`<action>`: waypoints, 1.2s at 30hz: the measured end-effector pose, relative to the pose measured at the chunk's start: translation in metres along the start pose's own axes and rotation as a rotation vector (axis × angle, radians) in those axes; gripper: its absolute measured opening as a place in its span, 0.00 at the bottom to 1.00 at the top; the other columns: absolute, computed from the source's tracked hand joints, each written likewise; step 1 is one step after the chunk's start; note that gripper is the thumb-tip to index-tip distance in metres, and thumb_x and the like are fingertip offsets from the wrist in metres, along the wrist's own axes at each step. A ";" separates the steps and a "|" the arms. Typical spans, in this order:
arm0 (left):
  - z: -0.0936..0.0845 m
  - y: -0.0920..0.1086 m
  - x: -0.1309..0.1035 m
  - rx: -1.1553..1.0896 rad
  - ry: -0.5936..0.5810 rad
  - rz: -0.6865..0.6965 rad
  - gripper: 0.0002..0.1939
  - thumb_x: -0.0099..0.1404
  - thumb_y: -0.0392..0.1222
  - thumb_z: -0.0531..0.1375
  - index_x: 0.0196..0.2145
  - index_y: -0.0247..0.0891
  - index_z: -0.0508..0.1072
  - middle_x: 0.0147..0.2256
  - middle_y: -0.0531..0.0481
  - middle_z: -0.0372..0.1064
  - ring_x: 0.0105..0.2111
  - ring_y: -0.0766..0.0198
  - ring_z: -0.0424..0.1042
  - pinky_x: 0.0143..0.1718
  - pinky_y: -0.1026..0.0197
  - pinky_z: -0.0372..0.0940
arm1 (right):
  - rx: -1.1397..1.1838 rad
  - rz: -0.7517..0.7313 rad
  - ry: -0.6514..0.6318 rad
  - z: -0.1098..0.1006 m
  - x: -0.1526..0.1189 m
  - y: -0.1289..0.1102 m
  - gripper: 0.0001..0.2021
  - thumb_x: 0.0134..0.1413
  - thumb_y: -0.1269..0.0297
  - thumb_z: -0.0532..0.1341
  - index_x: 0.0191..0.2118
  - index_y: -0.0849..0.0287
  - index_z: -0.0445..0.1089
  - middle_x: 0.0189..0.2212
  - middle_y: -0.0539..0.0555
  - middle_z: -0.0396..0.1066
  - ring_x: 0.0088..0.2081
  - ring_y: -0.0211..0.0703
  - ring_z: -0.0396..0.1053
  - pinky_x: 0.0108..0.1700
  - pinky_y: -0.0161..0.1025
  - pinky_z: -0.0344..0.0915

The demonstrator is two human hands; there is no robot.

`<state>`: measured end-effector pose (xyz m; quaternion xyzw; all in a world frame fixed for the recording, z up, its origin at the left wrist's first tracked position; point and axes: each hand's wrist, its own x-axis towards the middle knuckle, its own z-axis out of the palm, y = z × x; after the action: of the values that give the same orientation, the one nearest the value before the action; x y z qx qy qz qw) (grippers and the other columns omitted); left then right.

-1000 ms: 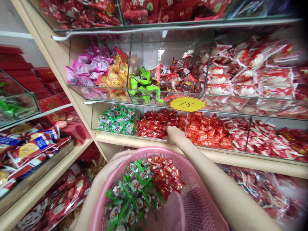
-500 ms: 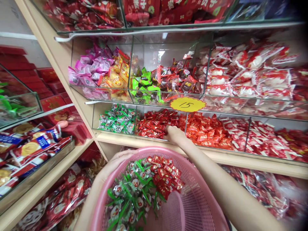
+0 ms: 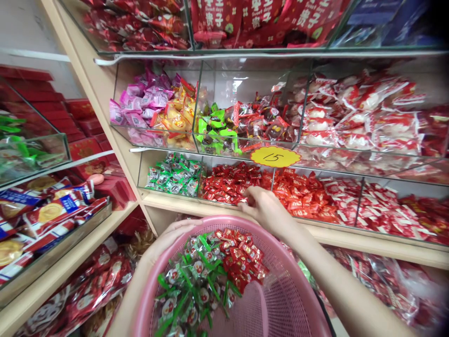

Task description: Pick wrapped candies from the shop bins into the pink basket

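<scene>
A pink plastic basket [image 3: 224, 218] is tilted in front of me, with my left hand [image 3: 175, 234] gripping its far left rim. Inside it, clear-and-green wrapped candies [image 3: 196, 276] fill the left side and small red wrapped candies [image 3: 242, 257] lie at the back. My right hand [image 3: 261, 203] is just above the basket's far rim, at the front edge of a glass bin of dark red wrapped candies [image 3: 228, 180]. Its fingers are curled down and together; whatever they hold is hidden from this angle.
Beside that bin are green-and-silver candies [image 3: 175, 175] and orange-red candies [image 3: 301, 192]. A yellow price tag [image 3: 275, 156] hangs above. The wooden shelf edge [image 3: 336, 231] runs between bins and basket. Bagged biscuits [image 3: 52, 210] stand at left.
My right hand has drawn back from the dark red candies toward the basket, its knuckles raised. The view has shifted slightly; my left hand stays on the rim.
</scene>
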<state>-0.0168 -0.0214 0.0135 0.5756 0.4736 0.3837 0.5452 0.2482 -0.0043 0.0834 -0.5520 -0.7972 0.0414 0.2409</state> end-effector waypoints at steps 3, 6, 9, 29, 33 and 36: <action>-0.003 -0.005 0.004 0.008 -0.043 0.006 0.15 0.54 0.45 0.60 0.39 0.39 0.77 0.46 0.50 0.71 0.52 0.55 0.64 0.58 0.57 0.51 | 0.158 -0.108 -0.050 0.017 -0.017 -0.004 0.05 0.53 0.63 0.56 0.35 0.59 0.64 0.30 0.52 0.66 0.30 0.38 0.63 0.31 0.34 0.57; -0.005 -0.008 0.007 0.012 -0.085 -0.002 0.16 0.56 0.45 0.59 0.41 0.39 0.76 0.47 0.49 0.71 0.52 0.55 0.64 0.58 0.57 0.52 | 0.170 -0.135 -0.103 0.042 -0.026 0.001 0.05 0.54 0.64 0.57 0.35 0.59 0.64 0.31 0.53 0.66 0.31 0.38 0.64 0.33 0.34 0.58; -0.005 -0.009 0.008 -0.003 -0.087 -0.014 0.16 0.56 0.45 0.59 0.41 0.39 0.76 0.47 0.49 0.71 0.52 0.55 0.64 0.57 0.58 0.52 | 0.109 -0.157 -0.137 0.063 -0.029 0.009 0.05 0.55 0.64 0.57 0.35 0.60 0.63 0.33 0.54 0.65 0.35 0.40 0.65 0.37 0.36 0.59; -0.002 -0.002 0.003 -0.030 -0.066 0.009 0.14 0.58 0.42 0.57 0.41 0.39 0.76 0.48 0.50 0.70 0.52 0.56 0.64 0.58 0.57 0.52 | -0.031 0.217 -0.100 0.040 0.038 0.028 0.08 0.47 0.75 0.56 0.34 0.60 0.68 0.33 0.54 0.70 0.34 0.39 0.66 0.34 0.32 0.56; -0.003 0.000 0.003 -0.023 -0.093 0.001 0.14 0.57 0.42 0.58 0.42 0.39 0.75 0.47 0.51 0.71 0.52 0.57 0.64 0.58 0.57 0.52 | -0.012 0.312 -0.137 0.049 0.045 0.035 0.08 0.44 0.75 0.58 0.33 0.61 0.69 0.30 0.54 0.70 0.31 0.38 0.66 0.31 0.31 0.57; -0.003 0.001 0.003 -0.026 -0.082 -0.013 0.15 0.57 0.43 0.58 0.41 0.39 0.76 0.47 0.50 0.71 0.52 0.56 0.64 0.58 0.56 0.52 | -0.017 0.376 -0.145 0.050 0.047 0.035 0.10 0.42 0.72 0.60 0.35 0.62 0.68 0.32 0.57 0.69 0.32 0.41 0.67 0.30 0.33 0.58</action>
<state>-0.0184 -0.0174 0.0145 0.5806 0.4495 0.3624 0.5740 0.2438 0.0619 0.0433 -0.6888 -0.6956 0.1186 0.1660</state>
